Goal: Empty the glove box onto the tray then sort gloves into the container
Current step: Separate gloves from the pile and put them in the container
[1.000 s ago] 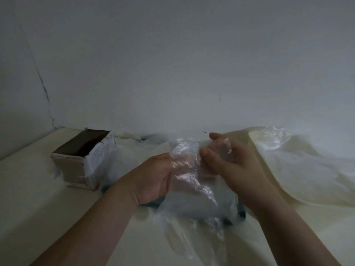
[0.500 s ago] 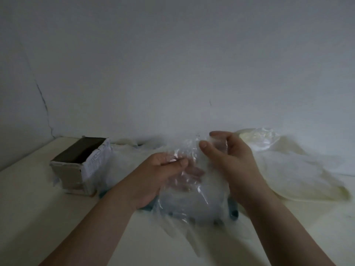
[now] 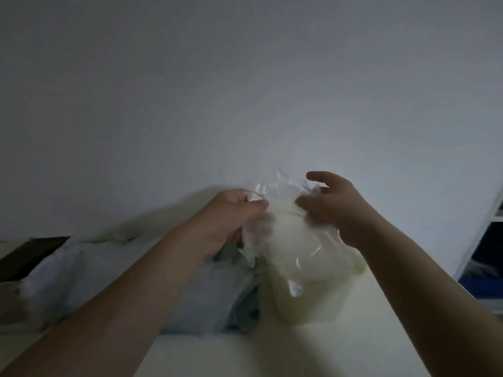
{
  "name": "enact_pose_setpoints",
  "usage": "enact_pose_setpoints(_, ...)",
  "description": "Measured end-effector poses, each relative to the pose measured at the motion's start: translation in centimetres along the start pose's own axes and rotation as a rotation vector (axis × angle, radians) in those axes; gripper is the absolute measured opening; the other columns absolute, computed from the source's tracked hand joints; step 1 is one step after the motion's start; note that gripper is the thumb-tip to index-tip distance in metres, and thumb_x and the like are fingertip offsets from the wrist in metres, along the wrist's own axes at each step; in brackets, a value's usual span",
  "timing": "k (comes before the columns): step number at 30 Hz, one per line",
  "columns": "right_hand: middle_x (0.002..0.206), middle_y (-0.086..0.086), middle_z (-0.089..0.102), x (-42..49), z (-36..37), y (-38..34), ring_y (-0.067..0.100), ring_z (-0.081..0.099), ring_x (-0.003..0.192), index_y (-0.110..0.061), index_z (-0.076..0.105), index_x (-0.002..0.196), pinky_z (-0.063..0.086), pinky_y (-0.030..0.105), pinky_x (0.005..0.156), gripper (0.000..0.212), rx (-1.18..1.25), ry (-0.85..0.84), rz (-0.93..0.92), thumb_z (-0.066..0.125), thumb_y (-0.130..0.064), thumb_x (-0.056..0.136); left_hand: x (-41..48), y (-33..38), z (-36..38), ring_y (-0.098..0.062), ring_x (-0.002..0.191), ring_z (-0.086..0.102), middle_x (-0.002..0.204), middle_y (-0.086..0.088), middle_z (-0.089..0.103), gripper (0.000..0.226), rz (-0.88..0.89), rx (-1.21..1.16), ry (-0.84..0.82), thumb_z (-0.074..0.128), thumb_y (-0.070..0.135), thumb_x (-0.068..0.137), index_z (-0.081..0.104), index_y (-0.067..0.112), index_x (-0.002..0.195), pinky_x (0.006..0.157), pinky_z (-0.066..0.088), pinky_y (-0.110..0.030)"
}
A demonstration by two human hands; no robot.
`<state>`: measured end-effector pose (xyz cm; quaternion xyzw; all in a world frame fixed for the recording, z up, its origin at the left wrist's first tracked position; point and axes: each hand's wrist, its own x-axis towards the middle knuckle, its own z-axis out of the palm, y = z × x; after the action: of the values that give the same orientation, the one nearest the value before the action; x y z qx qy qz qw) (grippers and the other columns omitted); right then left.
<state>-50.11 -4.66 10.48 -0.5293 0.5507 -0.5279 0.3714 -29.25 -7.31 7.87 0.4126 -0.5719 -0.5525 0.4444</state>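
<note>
Two hands hold one clear plastic glove (image 3: 288,235) up above the table. The left hand (image 3: 231,216) has its fingers curled tight, pinching the glove's left edge. The right hand (image 3: 337,208) pinches its right edge, index finger lifted, though this is blurred. One heap of gloves (image 3: 130,284) lies below, with one dark glove box (image 3: 32,251) far left.

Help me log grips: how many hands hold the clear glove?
2. The left hand grips the glove at its left edge; the right hand pinches its right edge, index finger raised. Motion blur hides finer detail.
</note>
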Motion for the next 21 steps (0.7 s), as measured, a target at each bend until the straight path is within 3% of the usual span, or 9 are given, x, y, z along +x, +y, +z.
enact_pose_setpoints(2, 0.109, 0.017, 0.068, 2.1, -1.4, 1.3, 0.025, 0.067, 0.066, -0.014, 0.054, 0.143, 0.061, 0.038, 0.066, 0.062, -0.114, 0.061, -0.004, 0.071, 0.004, 0.087, 1.7, -1.0, 0.8, -0.022, 0.058, 0.068, 0.076, -0.013, 0.071, 0.011, -0.024, 0.168, 0.029, 0.072, 0.010, 0.095, 0.067, 0.010, 0.086, 0.050, 0.053, -0.028)
enact_pose_setpoints(4, 0.122, 0.015, 0.065, 3.5, -2.1, 2.4, 0.029, 0.070, 0.096, -0.014, 0.044, 0.152, 0.059, 0.042, 0.091, 0.070, -0.315, 0.069, 0.025, 0.071, -0.006, 0.088, 3.0, -2.0, 1.5, -0.023, 0.053, 0.066, 0.076, -0.018, 0.070, 0.016, -0.060, 0.272, 0.057, 0.071, 0.004, 0.093, 0.067, 0.011, 0.080, 0.047, 0.051, -0.027)
enact_pose_setpoints(6, 0.144, 0.014, 0.052, 3.8, -2.3, 3.0, 0.031, 0.057, 0.127, -0.014, 0.031, 0.159, 0.050, 0.040, 0.105, 0.079, -0.617, 0.111, -0.014, 0.070, -0.018, 0.090, 3.9, -2.6, 2.1, -0.021, 0.046, 0.063, 0.081, -0.023, 0.073, 0.016, -0.086, 0.381, 0.088, 0.066, 0.000, 0.095, 0.068, 0.009, 0.082, 0.043, 0.049, -0.026)
enact_pose_setpoints(8, 0.155, 0.009, 0.041, 3.1, -2.1, 3.2, 0.030, 0.043, 0.141, -0.017, 0.028, 0.160, 0.043, 0.043, 0.110, 0.077, -0.842, 0.154, -0.208, 0.066, -0.028, 0.094, 4.6, -2.8, 2.7, -0.016, 0.039, 0.060, 0.074, -0.020, 0.071, 0.009, -0.093, 0.429, 0.103, 0.067, -0.001, 0.095, 0.071, 0.004, 0.089, 0.040, 0.044, -0.022)
enact_pose_setpoints(11, 0.164, 0.005, 0.032, 1.6, -1.0, 2.8, 0.028, 0.025, 0.153, -0.027, 0.037, 0.156, 0.029, 0.045, 0.121, 0.066, -0.986, -0.114, -0.346, 0.061, -0.042, 0.096, 4.9, -3.0, 3.1, -0.014, 0.044, 0.062, 0.076, -0.016, 0.073, 0.010, -0.062, 0.468, 0.110, 0.079, 0.008, 0.089, 0.075, 0.002, 0.094, 0.044, 0.047, -0.023)
enact_pose_setpoints(14, 0.168, 0.003, 0.024, 1.2, 1.2, 3.4, 0.032, 0.022, 0.154, -0.034, 0.029, 0.160, 0.024, 0.049, 0.123, 0.065, -1.118, -0.446, -0.166, 0.055, -0.046, 0.101, 4.8, -3.5, 2.6, -0.019, 0.068, 0.072, 0.089, -0.006, 0.075, 0.015, 0.019, 0.530, 0.216, 0.084, 0.023, 0.086, 0.074, 0.014, 0.093, 0.050, 0.054, -0.024)
enact_pose_setpoints(16, 0.168, 0.003, 0.023, 2.2, 2.4, 4.7, 0.035, 0.028, 0.152, -0.038, 0.023, 0.161, 0.029, 0.052, 0.122, 0.067, -1.137, -0.502, -0.073, 0.051, -0.049, 0.101, 4.0, -3.6, 1.5, -0.016, 0.072, 0.071, 0.090, 0.002, 0.073, 0.011, 0.080, 0.565, 0.281, 0.080, 0.028, 0.089, 0.073, 0.021, 0.092, 0.049, 0.052, -0.022)
enact_pose_setpoints(18, 0.164, 0.004, 0.033, 3.0, 3.7, 6.5, 0.036, 0.039, 0.145, -0.038, 0.034, 0.156, 0.034, 0.056, 0.118, 0.063, -1.199, -0.540, -0.027, 0.048, -0.055, 0.098, 2.7, -4.1, -0.4, -0.010, 0.060, 0.069, 0.083, 0.003, 0.074, 0.009, 0.095, 0.604, 0.275, 0.077, 0.028, 0.092, 0.073, 0.020, 0.090, 0.047, 0.048, -0.019)
enact_pose_setpoints(21, 0.137, 0.005, 0.060, 3.6, 5.1, 8.9, 0.028, 0.056, 0.121, -0.025, 0.057, 0.137, 0.044, 0.050, 0.108, 0.051, -1.289, -0.602, 0.038, 0.047, -0.052, 0.095, 0.2, -5.7, -3.8, -0.008, 0.054, 0.067, 0.071, 0.002, 0.075, 0.012, 0.018, 0.704, 0.171, 0.078, 0.029, 0.091, 0.074, 0.019, 0.085, 0.048, 0.051, -0.024)
